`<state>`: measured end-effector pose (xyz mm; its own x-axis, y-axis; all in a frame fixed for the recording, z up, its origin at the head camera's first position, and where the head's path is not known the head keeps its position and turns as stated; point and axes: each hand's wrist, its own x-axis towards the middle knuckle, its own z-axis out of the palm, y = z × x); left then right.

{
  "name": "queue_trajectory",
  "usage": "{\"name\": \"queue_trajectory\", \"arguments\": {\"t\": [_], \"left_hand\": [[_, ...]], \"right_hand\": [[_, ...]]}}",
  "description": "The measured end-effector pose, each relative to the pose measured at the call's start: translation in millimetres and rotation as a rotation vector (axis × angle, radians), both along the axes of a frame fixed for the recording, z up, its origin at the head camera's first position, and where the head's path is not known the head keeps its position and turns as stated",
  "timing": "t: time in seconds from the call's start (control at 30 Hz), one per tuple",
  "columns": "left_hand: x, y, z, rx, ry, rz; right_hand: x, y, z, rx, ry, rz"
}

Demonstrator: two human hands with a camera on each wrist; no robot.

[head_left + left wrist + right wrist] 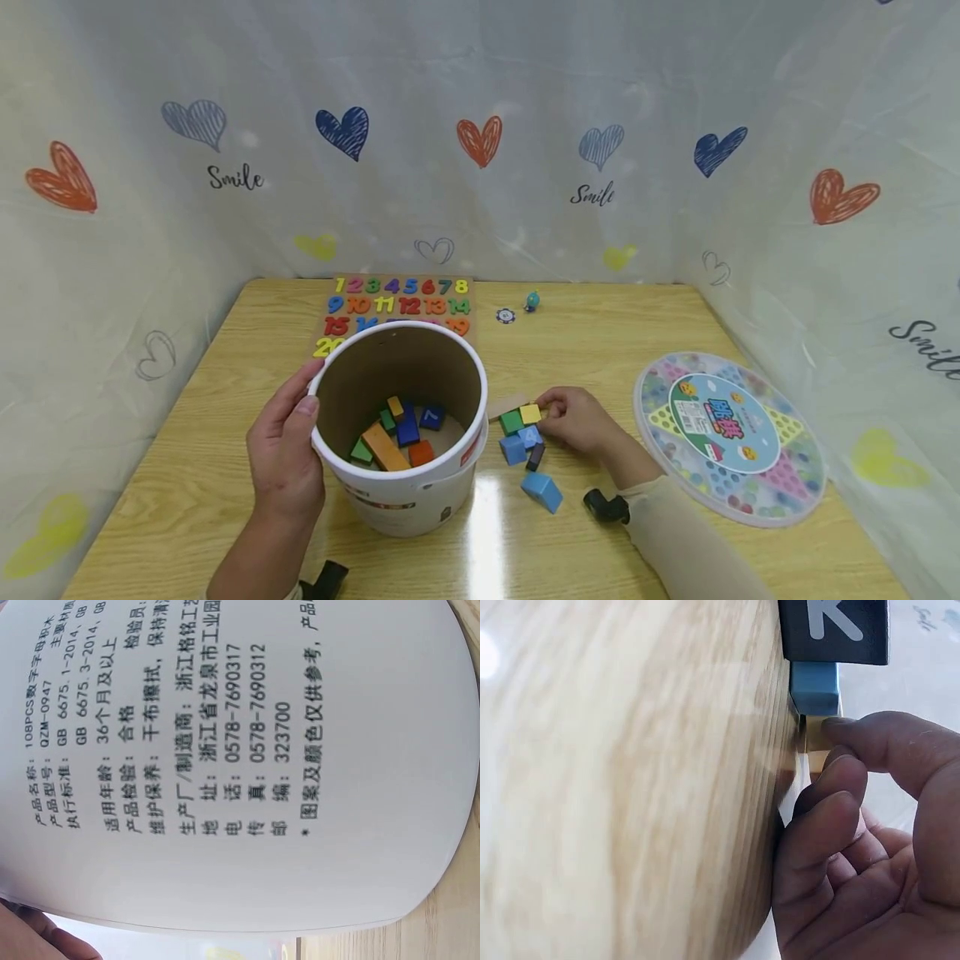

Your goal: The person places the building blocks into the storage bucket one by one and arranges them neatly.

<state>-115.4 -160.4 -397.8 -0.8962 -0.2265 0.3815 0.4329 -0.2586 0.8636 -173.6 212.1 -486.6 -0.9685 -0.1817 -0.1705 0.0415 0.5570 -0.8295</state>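
A white cardboard bucket stands tilted on the table, its mouth facing me. My left hand grips its left rim, thumb outside and the fingers partly hidden. Several coloured blocks lie at the bottom, among them an orange one and a blue one. Right of the bucket, my right hand pinches a yellow block between thumb and forefinger at table level. Close by it are a green block, blue blocks and a dark block. The right wrist view shows a dark block marked K.
Behind the bucket lies a number board, partly covered by it. A poker chip and a small teal figure are at the back. A round Chinese checkers box lies on the right. Curtains surround the wooden table.
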Motion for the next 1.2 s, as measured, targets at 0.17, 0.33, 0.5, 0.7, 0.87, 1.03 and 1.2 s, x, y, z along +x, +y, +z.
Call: {"name": "queue_trajectory", "arguments": {"t": [0.17, 0.33, 0.5, 0.7, 0.87, 1.03, 1.2], "left_hand": [[0.7, 0, 1.3, -0.005, 0.002, -0.005], [1.0, 0, 1.0, -0.010, 0.003, -0.007], [0.8, 0, -0.5, -0.016, -0.012, 0.005], [0.2, 0, -0.4, -0.021, -0.016, 0.005], [0.8, -1, 0.0, -0.029, -0.007, -0.005], [0.9, -1, 0.3, -0.031, -0.016, -0.005], [-0.1, -1, -0.1, -0.029, -0.020, -0.002]], "right_hand": [[2.2, 2, 2.1, -0.031, -0.017, -0.044], [3.5, 5, 6.9, -0.067, 0.003, -0.039], [6.2, 3, 19.5, -0.073, 0.012, -0.018], [10.8, -1, 40.2, -0.102, 0.039, 0.004], [15.3, -8, 63.8, -0.130, 0.058, 0.018], [23.3, -17, 90.3, -0.137, 0.099, 0.050], [31.6, -27, 115.0, -0.178, 0.158, 0.092]]}}
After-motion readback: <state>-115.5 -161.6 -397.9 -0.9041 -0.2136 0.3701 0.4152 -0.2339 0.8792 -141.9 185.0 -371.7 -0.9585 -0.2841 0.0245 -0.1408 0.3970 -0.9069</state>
